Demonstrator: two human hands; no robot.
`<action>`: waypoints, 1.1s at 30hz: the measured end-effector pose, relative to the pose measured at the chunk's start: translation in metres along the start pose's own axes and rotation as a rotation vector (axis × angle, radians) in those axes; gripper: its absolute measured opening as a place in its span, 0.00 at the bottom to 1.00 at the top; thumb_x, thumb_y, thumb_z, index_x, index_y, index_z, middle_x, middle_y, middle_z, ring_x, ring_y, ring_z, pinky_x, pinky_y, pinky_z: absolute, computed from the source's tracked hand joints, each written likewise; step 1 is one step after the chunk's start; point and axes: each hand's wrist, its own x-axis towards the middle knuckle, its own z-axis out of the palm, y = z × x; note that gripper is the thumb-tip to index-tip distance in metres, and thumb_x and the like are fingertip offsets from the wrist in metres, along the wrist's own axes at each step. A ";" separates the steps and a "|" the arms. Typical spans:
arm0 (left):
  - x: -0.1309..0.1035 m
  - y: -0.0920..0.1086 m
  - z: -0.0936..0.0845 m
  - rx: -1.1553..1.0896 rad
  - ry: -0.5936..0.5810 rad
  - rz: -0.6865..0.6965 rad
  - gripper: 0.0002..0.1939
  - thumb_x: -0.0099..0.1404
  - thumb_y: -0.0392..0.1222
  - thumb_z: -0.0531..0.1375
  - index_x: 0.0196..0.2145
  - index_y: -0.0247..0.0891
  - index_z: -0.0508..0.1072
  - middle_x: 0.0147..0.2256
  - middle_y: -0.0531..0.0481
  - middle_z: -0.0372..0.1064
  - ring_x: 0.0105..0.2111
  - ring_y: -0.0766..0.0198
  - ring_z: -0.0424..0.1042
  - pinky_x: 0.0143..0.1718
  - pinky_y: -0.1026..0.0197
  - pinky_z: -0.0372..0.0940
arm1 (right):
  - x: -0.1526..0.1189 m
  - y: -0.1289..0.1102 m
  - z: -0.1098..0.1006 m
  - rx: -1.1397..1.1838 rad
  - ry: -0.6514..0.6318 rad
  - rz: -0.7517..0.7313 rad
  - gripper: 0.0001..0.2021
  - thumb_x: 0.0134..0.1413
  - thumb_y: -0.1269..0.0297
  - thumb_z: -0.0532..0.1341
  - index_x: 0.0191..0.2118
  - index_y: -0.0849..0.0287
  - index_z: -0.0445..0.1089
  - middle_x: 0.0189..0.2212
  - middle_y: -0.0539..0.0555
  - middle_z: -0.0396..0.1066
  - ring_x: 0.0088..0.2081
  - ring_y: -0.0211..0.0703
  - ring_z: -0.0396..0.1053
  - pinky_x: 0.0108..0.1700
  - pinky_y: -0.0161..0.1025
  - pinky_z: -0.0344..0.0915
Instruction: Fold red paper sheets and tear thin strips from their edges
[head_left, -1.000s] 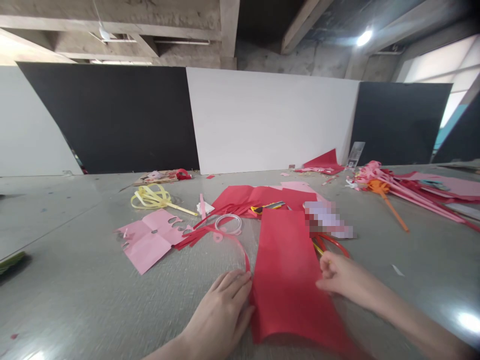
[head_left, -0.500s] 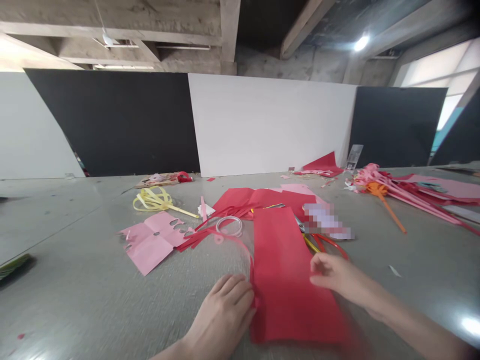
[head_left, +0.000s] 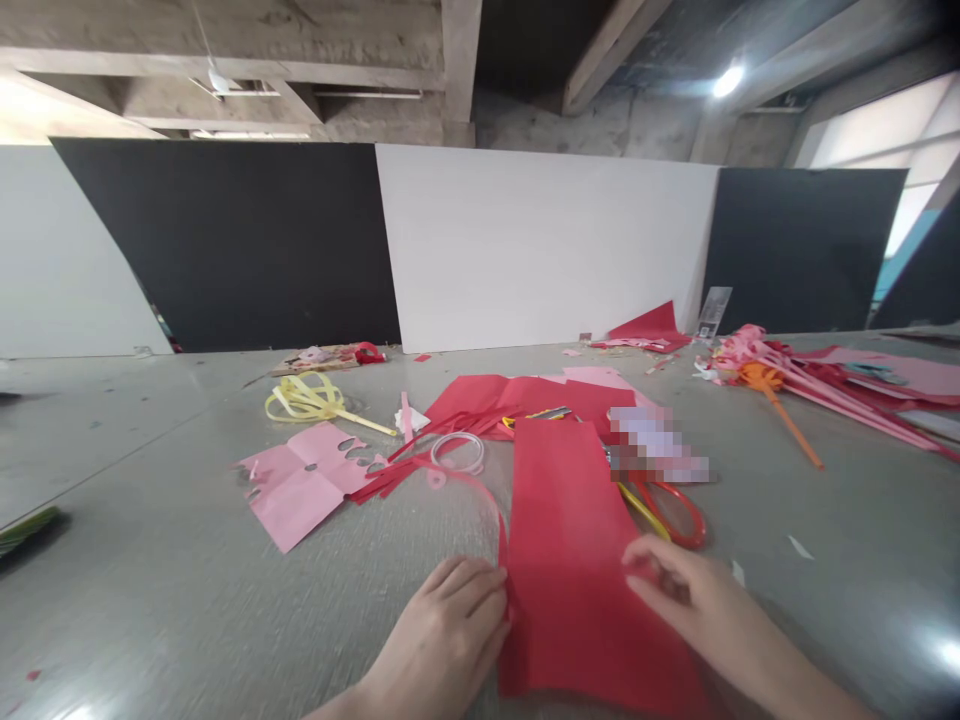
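Note:
A long red sheet (head_left: 574, 560) lies on the grey table, its near end close to me. My left hand (head_left: 454, 625) is at the sheet's left edge, fingers pressed together around the lower end of a thin red strip (head_left: 491, 500) that curves away toward the far left. My right hand (head_left: 686, 585) is over the sheet's right edge, thumb and fingers apart, with nothing visible between them. Red-handled scissors (head_left: 686, 515) lie beyond my right hand, partly covered by the sheet, beside a yellow strip or rod (head_left: 646, 512).
On the grey table (head_left: 187, 600) lie a cut pink sheet (head_left: 304, 485), a clear tape ring (head_left: 459, 453), a yellow paper-loop piece (head_left: 307, 400), red strips (head_left: 390, 475), an orange paper flower (head_left: 765, 380) and pink strips (head_left: 832, 390). White (head_left: 547, 240) and black panels (head_left: 240, 240) stand behind.
The red sheet's far end has shifted slightly right and more of the scissors' red handle shows. My right hand has moved slightly nearer to me, its fingers more apart. My left hand has barely moved.

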 end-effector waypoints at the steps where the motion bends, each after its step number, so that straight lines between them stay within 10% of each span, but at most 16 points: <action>1: 0.000 0.000 0.000 -0.002 -0.001 0.002 0.11 0.65 0.33 0.46 0.37 0.33 0.68 0.36 0.46 0.69 0.38 0.59 0.68 0.41 0.54 0.65 | 0.000 0.000 -0.001 0.007 -0.008 0.012 0.05 0.48 0.64 0.54 0.31 0.55 0.66 0.22 0.48 0.68 0.23 0.38 0.66 0.27 0.32 0.63; 33: -0.001 0.002 0.003 0.026 -0.048 0.015 0.13 0.64 0.29 0.45 0.39 0.32 0.67 0.34 0.44 0.68 0.39 0.57 0.66 0.40 0.53 0.65 | -0.009 -0.007 -0.004 -0.035 -0.101 0.076 0.04 0.49 0.65 0.50 0.27 0.55 0.59 0.23 0.49 0.66 0.26 0.39 0.66 0.28 0.33 0.61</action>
